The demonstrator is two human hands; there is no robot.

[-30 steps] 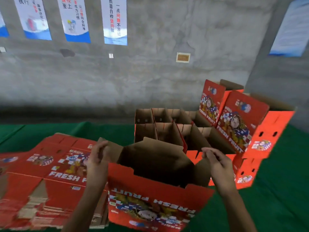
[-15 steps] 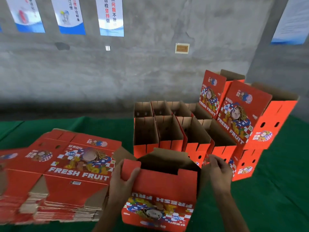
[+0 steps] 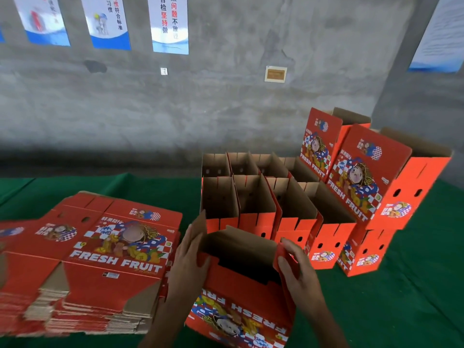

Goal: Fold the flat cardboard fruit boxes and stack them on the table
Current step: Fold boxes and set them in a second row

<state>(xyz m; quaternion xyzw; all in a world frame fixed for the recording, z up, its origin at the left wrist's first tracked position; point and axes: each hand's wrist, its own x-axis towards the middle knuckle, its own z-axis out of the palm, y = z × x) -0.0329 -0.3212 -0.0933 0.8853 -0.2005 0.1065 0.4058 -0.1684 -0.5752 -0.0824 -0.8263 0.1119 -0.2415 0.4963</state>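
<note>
Both hands have shifted onto the ends of the half-formed box (image 3: 241,292) since a moment ago: the left hand (image 3: 187,267) now lies with fingers nearly straight along the box's left end flap, thumb hooked over the red front edge, and the right hand (image 3: 298,270) has closed on the small red flap at the right end, pinching it between thumb and fingers. That box stands near the front of the green table (image 3: 401,310), open at the top, its print reading "FRESH FRUIT" upside down. At the left lies the stack of flat boxes (image 3: 100,259), also marked "FRESH FRUIT" beneath Chinese characters. Farther right stand the folded boxes (image 3: 276,204), open-topped, with two more perched atop them. Posters (image 3: 168,23) with Chinese writing hang on the grey wall.
</note>
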